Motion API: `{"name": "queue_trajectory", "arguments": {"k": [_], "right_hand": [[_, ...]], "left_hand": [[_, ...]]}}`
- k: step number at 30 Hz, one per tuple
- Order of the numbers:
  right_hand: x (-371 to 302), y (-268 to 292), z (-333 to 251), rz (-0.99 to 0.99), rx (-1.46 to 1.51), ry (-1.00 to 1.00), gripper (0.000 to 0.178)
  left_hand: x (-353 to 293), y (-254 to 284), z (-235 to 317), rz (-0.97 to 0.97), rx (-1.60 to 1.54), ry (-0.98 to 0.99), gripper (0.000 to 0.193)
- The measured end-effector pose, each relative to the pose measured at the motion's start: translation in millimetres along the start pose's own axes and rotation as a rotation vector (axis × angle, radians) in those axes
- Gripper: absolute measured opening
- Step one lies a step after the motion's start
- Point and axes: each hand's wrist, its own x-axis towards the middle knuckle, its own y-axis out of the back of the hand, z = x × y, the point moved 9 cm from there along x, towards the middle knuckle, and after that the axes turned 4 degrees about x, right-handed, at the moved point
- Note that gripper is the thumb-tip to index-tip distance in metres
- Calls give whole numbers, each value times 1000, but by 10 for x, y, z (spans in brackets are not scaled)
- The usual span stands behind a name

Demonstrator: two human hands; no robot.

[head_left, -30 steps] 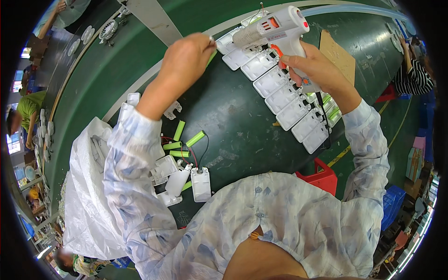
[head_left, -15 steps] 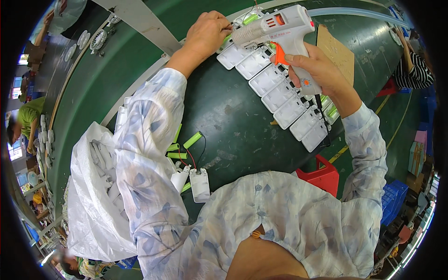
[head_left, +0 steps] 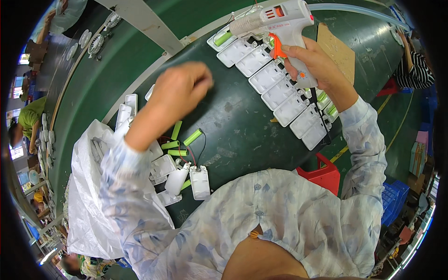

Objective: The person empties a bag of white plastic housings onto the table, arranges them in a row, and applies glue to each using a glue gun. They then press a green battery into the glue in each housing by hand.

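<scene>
My right hand (head_left: 315,63) is wrapped around the handle of a white hot glue gun (head_left: 282,21), its thumb and fingers about the orange trigger. The gun's nozzle end points left, over a row of white plastic casings (head_left: 266,78) on the dark green table. A green cylindrical battery (head_left: 223,38) lies in the casing at the far end of the row. My left hand (head_left: 179,93) is in the air over the table, apart from the row, its curled fingers smeared by motion. Below it lie several loose green batteries (head_left: 192,137) with thin wires, beside more white casings (head_left: 199,183).
A white plastic sack (head_left: 88,205) of white parts stands at the left. A metal post (head_left: 144,23) rises at the table's far edge. Cardboard (head_left: 335,53) lies right of the glue gun. A red stool (head_left: 322,175) stands by the near right edge. Other people work on both sides.
My left hand has left the far casing and swung back toward me and left, over the loose batteries. My right hand still holds the glue gun, shifted slightly up and left.
</scene>
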Motion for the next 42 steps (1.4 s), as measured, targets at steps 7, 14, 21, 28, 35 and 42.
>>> {"name": "queue_trajectory", "arguments": {"k": [7, 14, 21, 28, 35, 42], "right_hand": [[17, -73, -5, -43, -16, -9, 28], [-18, -63, 45, -36, -16, -20, 28], [-167, -21, -76, -37, 14, 33, 31], [-368, -34, -2, -96, -67, -35, 30], [-362, -107, 63, -110, -120, -92, 27], [-329, -28, 125, -85, -129, -61, 27]], "left_hand": [[-878, -211, 393, -222, 342, -51, 15], [-1025, -482, 259, -221, 465, -45, 17], [-740, -179, -137, -146, -794, 490, 40], [-519, -398, -449, -61, -265, 474, 9], [-330, -261, 3, 103, 151, 52, 18], [-202, -462, 118, 3, 370, -158, 9]]}}
